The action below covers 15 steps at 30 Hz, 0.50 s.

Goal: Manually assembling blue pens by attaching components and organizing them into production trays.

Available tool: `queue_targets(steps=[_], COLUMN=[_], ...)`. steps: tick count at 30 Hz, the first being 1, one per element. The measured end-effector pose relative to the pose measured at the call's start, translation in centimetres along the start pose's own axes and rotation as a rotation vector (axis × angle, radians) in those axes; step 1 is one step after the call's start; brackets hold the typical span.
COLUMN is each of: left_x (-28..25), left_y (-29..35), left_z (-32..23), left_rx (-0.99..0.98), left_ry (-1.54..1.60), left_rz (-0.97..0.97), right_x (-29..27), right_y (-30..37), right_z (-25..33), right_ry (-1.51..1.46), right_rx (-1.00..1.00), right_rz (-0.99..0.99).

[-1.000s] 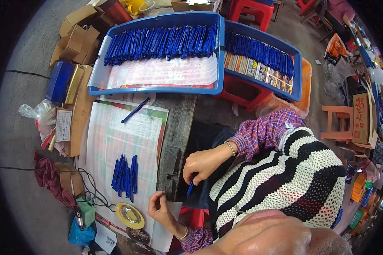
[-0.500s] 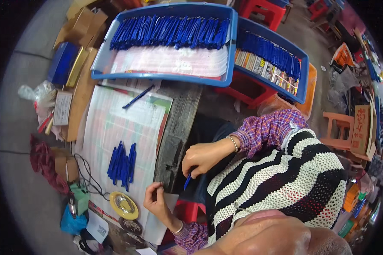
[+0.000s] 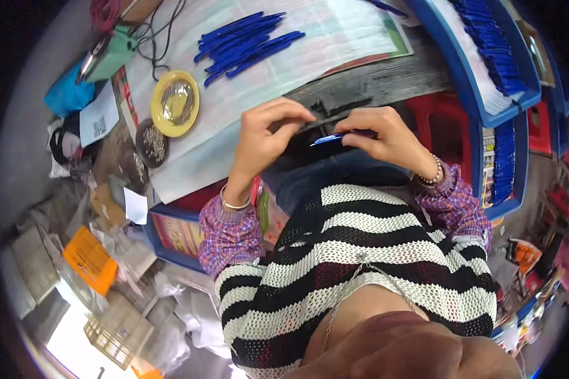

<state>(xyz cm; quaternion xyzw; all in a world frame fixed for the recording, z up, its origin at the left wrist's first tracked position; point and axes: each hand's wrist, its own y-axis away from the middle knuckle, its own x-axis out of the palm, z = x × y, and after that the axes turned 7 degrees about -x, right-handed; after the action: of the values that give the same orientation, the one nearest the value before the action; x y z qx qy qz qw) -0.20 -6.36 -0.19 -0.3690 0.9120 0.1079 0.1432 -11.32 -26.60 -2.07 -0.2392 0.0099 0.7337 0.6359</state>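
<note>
My right hand [image 3: 384, 136] is closed around a slim, glossy dark-blue strip [image 3: 332, 138], whose pointed end sticks out toward the left. My left hand [image 3: 265, 136] is raised a short way from that tip, thumb and fingertips drawn together in a pinch; whatever is between them is too small to make out. Both hands are over my lap, at the near edge of the table. A loose pile of similar slim blue strips [image 3: 246, 44] lies on the paper-covered tabletop beyond my left hand. Left of the pile, a yellow dish [image 3: 159, 104] holds thin, shiny wire-like pieces.
A dark round pad with pale specks [image 3: 153, 144] touches the dish. A green box [image 3: 112, 55] and black cord [image 3: 152, 47] are at the far left. Blue trays [image 3: 499, 119] filled with blue strips stand at the right, by a red stool [image 3: 446, 123]. Bare table wood [image 3: 385, 79] borders the paper.
The view has turned, so the table now lies ahead and the trays at the right. My hands have come closer together, the blue strip still in my right hand.
</note>
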Motion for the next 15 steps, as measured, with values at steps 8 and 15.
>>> queue_targets(steps=[8, 15], left_x=[0.78, 0.66], left_y=[-0.17, -0.09], left_z=[0.49, 0.74], left_rx=[0.033, 0.054], left_ry=[0.038, -0.040], left_rz=[0.121, 0.157], right_x=[0.18, 0.02], right_y=[-0.51, -0.72], right_z=[0.63, 0.46], right_ry=[0.069, 0.097], right_rx=[0.058, 0.054], right_rz=[0.017, 0.021])
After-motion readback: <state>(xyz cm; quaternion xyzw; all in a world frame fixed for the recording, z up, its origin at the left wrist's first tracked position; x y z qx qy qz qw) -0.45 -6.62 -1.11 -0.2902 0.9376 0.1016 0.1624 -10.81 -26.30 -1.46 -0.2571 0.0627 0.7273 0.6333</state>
